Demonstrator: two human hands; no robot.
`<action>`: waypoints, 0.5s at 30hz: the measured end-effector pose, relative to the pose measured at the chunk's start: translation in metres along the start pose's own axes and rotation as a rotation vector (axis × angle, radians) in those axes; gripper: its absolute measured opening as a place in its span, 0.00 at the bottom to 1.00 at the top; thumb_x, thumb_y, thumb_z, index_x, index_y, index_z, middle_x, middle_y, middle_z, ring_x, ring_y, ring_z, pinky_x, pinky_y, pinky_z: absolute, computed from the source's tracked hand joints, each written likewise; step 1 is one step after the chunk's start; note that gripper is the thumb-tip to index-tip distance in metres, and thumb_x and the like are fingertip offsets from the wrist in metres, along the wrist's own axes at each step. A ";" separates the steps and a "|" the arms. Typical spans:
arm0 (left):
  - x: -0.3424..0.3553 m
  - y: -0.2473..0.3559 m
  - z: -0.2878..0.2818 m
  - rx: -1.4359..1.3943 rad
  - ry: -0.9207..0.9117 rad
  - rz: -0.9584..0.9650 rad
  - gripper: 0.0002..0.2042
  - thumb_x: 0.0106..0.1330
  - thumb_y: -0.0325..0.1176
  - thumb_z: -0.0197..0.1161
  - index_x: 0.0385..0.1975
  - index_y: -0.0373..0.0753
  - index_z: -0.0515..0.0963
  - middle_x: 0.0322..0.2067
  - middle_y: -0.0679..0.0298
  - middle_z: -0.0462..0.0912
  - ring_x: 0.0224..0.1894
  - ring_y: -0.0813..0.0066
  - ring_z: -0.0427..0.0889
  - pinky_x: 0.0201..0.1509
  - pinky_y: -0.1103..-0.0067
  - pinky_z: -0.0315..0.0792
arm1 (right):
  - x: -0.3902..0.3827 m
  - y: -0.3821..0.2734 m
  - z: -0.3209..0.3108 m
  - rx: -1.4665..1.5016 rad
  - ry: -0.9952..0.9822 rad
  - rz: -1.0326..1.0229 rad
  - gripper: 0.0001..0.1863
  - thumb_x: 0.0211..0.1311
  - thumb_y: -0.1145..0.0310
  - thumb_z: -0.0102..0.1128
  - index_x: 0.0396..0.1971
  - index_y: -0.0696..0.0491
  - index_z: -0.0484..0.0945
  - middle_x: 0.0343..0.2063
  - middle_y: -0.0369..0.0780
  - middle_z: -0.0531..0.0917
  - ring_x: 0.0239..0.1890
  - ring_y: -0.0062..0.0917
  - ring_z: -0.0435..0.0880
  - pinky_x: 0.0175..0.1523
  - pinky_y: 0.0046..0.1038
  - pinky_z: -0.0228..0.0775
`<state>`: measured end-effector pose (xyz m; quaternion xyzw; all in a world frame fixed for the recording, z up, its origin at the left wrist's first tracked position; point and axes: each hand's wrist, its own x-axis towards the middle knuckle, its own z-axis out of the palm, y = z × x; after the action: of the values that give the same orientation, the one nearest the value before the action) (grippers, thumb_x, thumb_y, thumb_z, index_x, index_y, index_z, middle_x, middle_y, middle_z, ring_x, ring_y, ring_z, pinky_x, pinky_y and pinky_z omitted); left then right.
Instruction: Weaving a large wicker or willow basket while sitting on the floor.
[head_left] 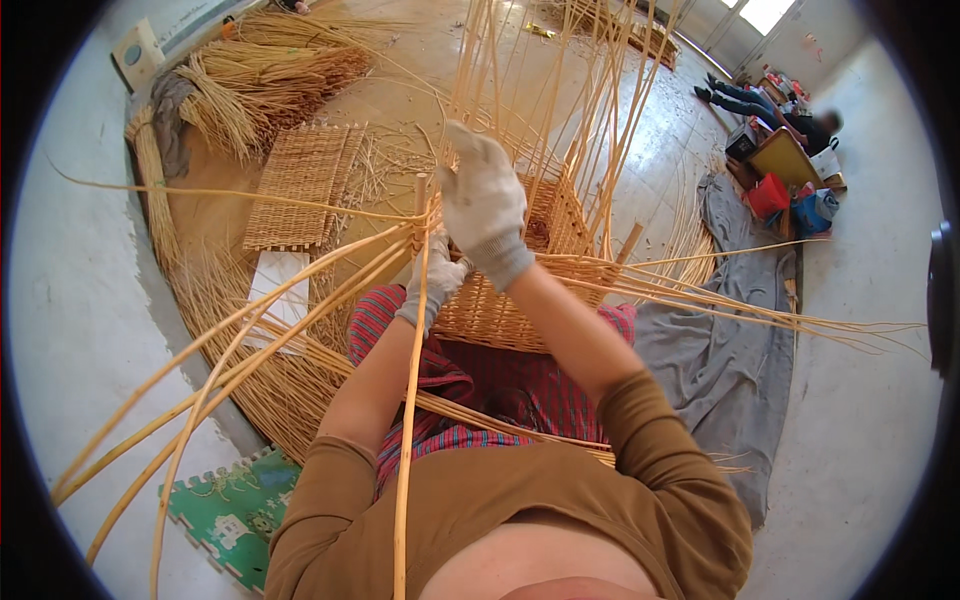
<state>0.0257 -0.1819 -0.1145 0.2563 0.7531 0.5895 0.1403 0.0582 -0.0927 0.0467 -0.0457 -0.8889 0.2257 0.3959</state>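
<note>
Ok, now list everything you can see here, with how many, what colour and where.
Basket: one, tan, above the lap
Long rods: many, tan, rising and fanning around the basket
Woven panels: at least two, tan, upper left
Stalk bundles: several, golden, upper left
Loose stalks: uncountable, tan, left
Flat sheet: one, white, left
Foam mat: at least one, green, lower left
Spread cloth: one, grey, right
Containers: two clear, red and blue, upper right; other clutter unclear
Another person: one, dark clothing, upper right
Striped cloth: one, mostly red, lap
Brown top: one, brown, lower centre
Gloved hands: two, off-white, at the basket's near-left corner
</note>
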 end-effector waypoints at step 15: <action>0.007 0.036 -0.023 -0.319 -0.329 -0.306 0.08 0.71 0.28 0.66 0.41 0.36 0.73 0.33 0.59 0.83 0.29 0.71 0.85 0.29 0.75 0.86 | -0.165 0.067 -0.048 0.818 -0.185 0.806 0.17 0.74 0.72 0.58 0.60 0.51 0.73 0.44 0.39 0.85 0.40 0.22 0.86 0.43 0.26 0.80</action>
<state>0.0163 -0.1904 -0.0738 0.2064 0.6478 0.6230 0.3869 0.1993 -0.0583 -0.0671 -0.2039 -0.6727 0.6868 0.1850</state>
